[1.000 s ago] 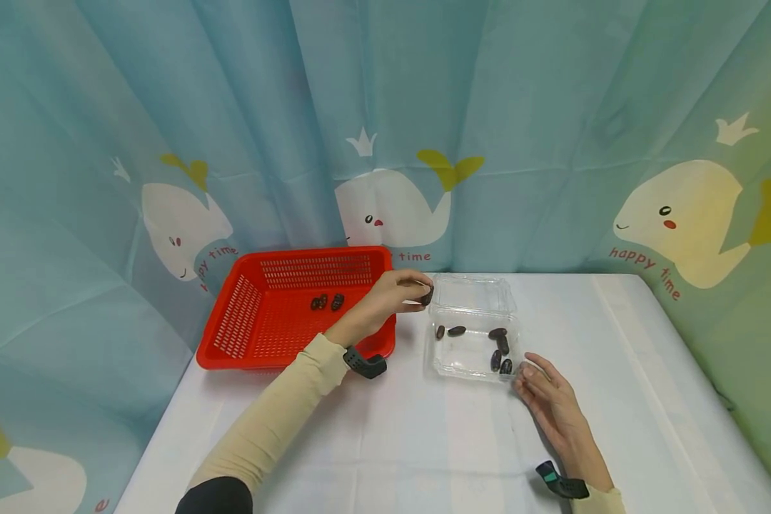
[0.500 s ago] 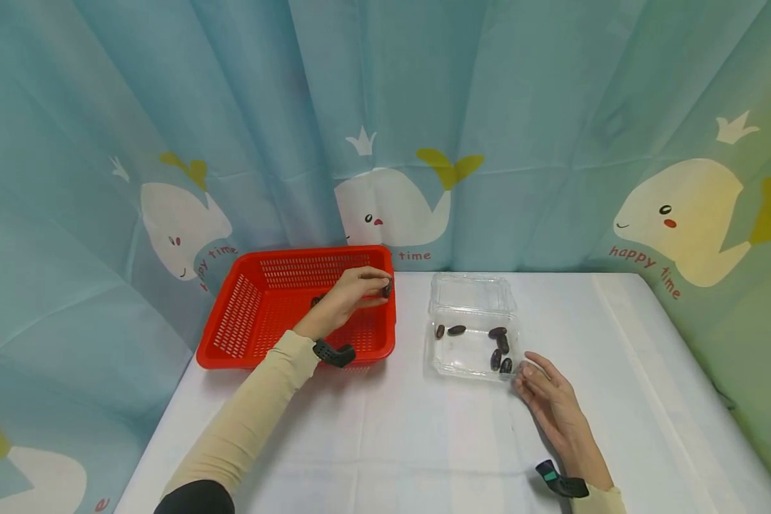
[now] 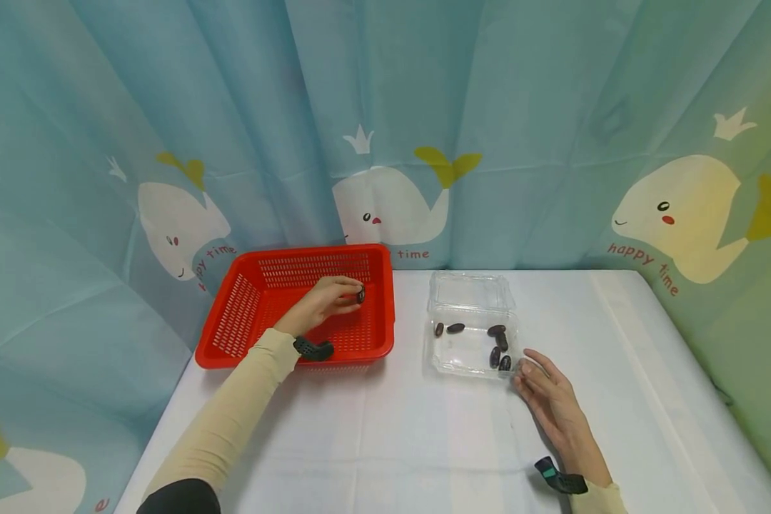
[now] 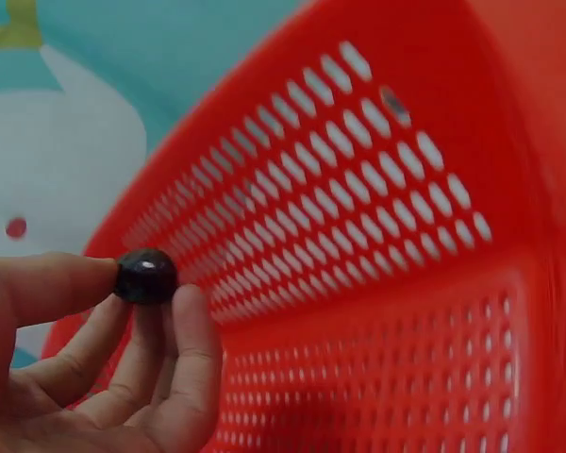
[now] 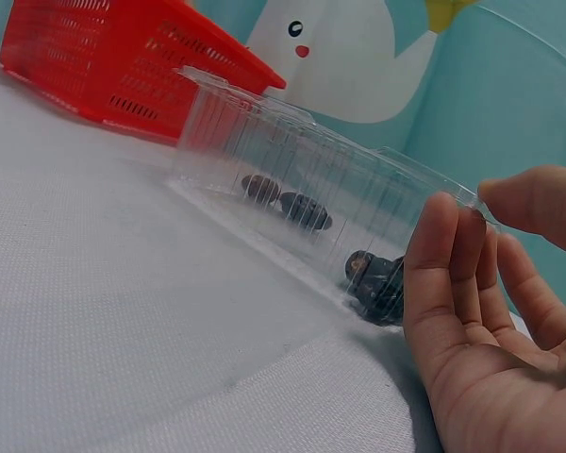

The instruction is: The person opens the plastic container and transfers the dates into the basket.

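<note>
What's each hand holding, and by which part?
Left hand: a dark oval piece, pinched at opposite sides. Right hand: the clear plastic box, by its near right corner.

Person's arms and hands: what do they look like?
Left sleeve and right sleeve: cream, the left black farther up. Left wristband and right wristband: black, the latter with a green patch. Left hand and right hand: ungloved. No cables visible.
</note>
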Demonstrator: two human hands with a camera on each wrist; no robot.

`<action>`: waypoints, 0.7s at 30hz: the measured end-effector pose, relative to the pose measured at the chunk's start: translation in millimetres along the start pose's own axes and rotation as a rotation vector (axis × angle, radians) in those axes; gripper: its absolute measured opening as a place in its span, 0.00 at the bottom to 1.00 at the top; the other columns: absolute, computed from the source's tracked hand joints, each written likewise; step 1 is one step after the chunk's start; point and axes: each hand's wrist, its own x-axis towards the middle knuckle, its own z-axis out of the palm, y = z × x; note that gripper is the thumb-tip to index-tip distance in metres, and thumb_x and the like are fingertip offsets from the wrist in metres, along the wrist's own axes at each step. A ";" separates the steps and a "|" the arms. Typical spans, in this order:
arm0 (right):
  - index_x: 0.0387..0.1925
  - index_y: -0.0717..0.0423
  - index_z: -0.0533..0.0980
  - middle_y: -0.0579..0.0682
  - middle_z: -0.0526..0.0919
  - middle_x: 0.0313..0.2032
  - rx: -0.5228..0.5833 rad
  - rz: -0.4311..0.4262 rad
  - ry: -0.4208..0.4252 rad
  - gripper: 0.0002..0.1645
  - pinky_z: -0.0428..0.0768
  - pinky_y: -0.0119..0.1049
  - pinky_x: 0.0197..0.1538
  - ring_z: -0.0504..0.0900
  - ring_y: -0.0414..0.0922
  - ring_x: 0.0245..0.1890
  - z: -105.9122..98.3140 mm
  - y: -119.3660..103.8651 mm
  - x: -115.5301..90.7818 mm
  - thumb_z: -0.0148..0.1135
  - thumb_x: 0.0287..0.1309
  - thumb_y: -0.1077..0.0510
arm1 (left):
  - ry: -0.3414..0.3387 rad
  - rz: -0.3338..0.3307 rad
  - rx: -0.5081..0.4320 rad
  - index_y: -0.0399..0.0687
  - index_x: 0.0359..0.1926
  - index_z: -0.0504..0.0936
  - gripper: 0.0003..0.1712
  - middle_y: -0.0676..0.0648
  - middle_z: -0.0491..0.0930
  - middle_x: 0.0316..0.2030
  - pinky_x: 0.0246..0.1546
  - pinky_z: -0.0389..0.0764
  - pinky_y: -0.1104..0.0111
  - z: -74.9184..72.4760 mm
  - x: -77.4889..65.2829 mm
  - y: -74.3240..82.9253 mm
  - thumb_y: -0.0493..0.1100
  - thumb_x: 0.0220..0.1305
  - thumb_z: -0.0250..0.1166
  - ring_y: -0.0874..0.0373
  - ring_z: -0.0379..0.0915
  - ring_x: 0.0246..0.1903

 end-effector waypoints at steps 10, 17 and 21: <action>0.62 0.44 0.69 0.37 0.81 0.45 0.013 -0.023 -0.032 0.18 0.84 0.25 0.52 0.83 0.32 0.43 -0.9 -0.1 0.6 0.55 0.77 0.62 | -0.012 -0.046 0.127 0.31 0.62 0.79 0.20 0.43 0.83 0.47 0.64 0.81 0.53 -18.9 4.3 -5.0 0.37 0.76 0.61 0.57 0.82 0.37; 0.63 0.45 0.68 0.37 0.81 0.45 0.006 -0.019 -0.029 0.19 0.84 0.25 0.53 0.82 0.32 0.43 -1.0 1.0 0.4 0.56 0.77 0.62 | -0.046 -0.066 0.175 0.28 0.64 0.77 0.21 0.40 0.81 0.51 0.63 0.81 0.53 -31.4 8.2 -5.4 0.35 0.76 0.60 0.54 0.82 0.43; 0.64 0.45 0.68 0.37 0.81 0.45 0.003 -0.019 -0.026 0.19 0.84 0.25 0.53 0.82 0.32 0.43 -1.2 0.8 0.1 0.55 0.77 0.61 | -0.064 -0.086 0.209 0.29 0.67 0.76 0.22 0.39 0.80 0.55 0.61 0.82 0.55 -39.7 13.0 -3.4 0.34 0.76 0.60 0.55 0.85 0.45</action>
